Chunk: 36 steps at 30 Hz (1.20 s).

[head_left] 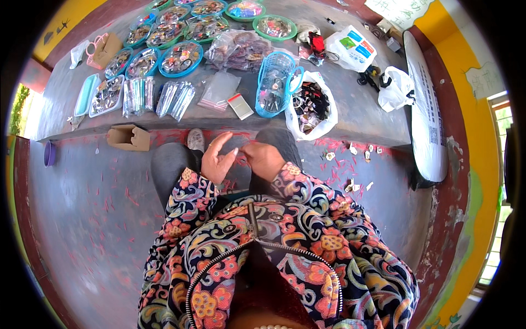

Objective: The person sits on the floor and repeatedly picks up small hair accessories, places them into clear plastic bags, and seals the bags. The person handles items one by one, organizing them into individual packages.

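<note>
Packet (240, 106), red and white, lies on the ledge (353, 104) beyond both hands. The left hand (217, 160) has thumb and forefinger wide apart; the right hand (265, 160) is curled, and whether it grips anything I cannot tell. Beyond it are a blue basket (265, 111) and white bag (298, 129); left of the left hand, a box (129, 140).

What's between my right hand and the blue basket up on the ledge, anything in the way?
Your own right knee lies between your right hand and the blue basket, followed by the grey ledge's front edge. The white bag sits just right of the basket. Nothing else visible stands between.
</note>
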Tool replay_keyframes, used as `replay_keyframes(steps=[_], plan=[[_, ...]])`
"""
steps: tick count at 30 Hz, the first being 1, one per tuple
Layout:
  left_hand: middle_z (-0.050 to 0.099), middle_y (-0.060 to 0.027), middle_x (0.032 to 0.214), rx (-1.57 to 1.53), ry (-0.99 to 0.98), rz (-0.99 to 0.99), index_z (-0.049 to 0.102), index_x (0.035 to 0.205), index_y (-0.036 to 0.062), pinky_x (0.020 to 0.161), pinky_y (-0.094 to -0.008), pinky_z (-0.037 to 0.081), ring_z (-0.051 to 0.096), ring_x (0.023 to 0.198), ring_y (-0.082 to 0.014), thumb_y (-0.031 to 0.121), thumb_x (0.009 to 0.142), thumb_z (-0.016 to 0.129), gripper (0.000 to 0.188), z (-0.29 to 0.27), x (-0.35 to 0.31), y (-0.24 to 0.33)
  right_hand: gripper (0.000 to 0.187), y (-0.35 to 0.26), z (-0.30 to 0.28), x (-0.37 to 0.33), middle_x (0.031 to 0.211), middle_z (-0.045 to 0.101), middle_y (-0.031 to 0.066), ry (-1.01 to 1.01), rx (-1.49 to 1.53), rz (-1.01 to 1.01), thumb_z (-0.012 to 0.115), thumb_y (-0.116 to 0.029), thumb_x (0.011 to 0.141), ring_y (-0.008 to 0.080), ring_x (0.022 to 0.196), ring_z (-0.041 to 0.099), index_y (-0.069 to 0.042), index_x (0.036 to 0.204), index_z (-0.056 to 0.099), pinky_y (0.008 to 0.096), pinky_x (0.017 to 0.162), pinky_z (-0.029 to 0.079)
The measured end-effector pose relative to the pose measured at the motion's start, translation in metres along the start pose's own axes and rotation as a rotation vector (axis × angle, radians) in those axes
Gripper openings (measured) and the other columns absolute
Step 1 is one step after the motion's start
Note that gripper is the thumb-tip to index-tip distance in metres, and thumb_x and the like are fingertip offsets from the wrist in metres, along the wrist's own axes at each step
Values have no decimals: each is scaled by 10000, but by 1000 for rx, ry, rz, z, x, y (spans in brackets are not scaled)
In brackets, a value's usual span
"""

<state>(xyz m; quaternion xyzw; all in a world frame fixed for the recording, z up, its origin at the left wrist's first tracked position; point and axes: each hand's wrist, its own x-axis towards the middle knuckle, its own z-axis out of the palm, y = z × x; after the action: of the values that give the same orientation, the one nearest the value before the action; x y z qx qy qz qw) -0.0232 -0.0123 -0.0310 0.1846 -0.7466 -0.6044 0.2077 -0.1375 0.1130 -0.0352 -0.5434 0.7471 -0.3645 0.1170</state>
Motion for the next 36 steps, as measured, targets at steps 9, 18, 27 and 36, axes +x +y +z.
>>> replay_keyframes(steps=[9,18,27,36], plan=[[605,-126,855,154,41,-3,584,937,-7,677,-255,447,592,765,-192,102,810,523,179,9,0,-14,185,-14,5,-5,812,526,128,-268,-234,-132,484,-56,681,280,777,530,-8,855,525,355,678,436],[609,-119,790,158,46,77,590,902,-18,640,-238,446,584,722,-150,99,828,508,161,15,2,-18,279,-12,-1,-5,926,531,141,-246,-150,-118,509,-52,668,289,839,534,6,940,528,356,710,452],[610,-106,866,24,58,-148,572,942,-57,712,-240,467,580,787,-134,112,863,460,218,16,3,-29,246,37,-39,-6,937,579,149,268,53,-9,504,-34,701,299,848,568,-42,935,579,345,721,472],[611,-116,769,61,39,-166,586,890,-39,630,-245,451,583,692,-140,108,833,490,184,27,14,-19,288,289,-73,-38,846,593,177,212,-256,776,534,-234,678,338,822,564,-105,930,584,383,708,450]])
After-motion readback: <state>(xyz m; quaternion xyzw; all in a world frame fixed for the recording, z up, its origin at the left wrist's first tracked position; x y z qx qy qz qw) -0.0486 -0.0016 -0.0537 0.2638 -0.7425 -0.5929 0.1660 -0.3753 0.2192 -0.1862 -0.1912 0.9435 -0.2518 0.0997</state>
